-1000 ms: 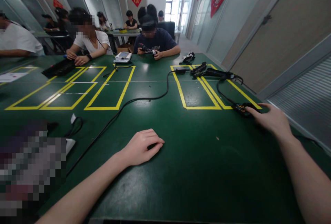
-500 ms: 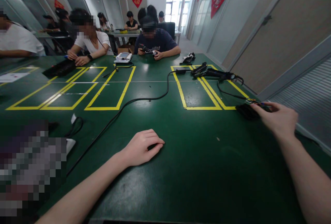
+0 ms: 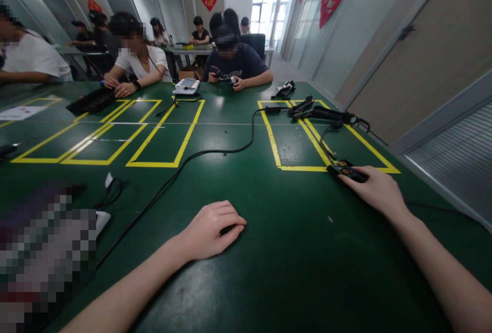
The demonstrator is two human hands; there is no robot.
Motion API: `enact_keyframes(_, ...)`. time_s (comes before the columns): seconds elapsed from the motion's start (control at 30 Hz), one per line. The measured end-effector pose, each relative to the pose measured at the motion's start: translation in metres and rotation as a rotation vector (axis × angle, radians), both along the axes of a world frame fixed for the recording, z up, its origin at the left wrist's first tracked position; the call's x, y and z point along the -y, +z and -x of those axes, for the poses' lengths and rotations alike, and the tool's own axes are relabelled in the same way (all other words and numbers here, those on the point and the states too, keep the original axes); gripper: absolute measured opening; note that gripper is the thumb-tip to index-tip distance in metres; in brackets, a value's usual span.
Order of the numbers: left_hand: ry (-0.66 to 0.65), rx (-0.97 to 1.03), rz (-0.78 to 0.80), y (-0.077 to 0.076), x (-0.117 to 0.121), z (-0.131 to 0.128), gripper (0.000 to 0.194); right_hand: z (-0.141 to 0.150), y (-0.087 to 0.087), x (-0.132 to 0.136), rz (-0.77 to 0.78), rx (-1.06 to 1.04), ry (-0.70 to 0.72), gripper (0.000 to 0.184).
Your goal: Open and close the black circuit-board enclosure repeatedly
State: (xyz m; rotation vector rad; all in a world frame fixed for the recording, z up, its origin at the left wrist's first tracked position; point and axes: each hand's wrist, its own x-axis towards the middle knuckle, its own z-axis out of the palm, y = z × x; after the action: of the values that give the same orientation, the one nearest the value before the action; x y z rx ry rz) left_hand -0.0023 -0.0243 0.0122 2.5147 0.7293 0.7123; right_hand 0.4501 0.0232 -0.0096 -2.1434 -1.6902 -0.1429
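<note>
My right hand (image 3: 374,189) grips a small black box-like device (image 3: 348,170) with orange and other coloured details on top, its thumb on the near side. The far fingers are partly hidden behind it. A thin black cable leads from that device toward a black strap-like bundle (image 3: 323,112) farther back. On the green table (image 3: 269,261) rests my left hand (image 3: 215,228), fingers bent and thumb tip meeting the fingertips, with nothing visible between them.
Yellow tape outlines (image 3: 154,164) mark the tabletop. A long black cable (image 3: 192,154) crosses it diagonally. A white device (image 3: 186,86) lies near the far edge. A pixelated area covers the lower left. Across the table a person in a dark shirt (image 3: 246,64) holds a dark object.
My right hand has moved left with the black device, from outside the tape to the right outline's near edge. My left hand has stayed on the table. The view shifted slightly.
</note>
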Motion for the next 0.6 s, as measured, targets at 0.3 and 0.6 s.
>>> enact_keyframes(0.3,-0.010,0.042,0.002,0.001,0.006,-0.003,0.020,0.141,0.011,0.045,0.130,-0.243,1.046,0.024)
enact_keyframes(0.6,0.004,-0.006,0.017,-0.002,0.018,-0.010,0.031,0.173,0.006,0.079,0.011,-0.167,1.219,0.032)
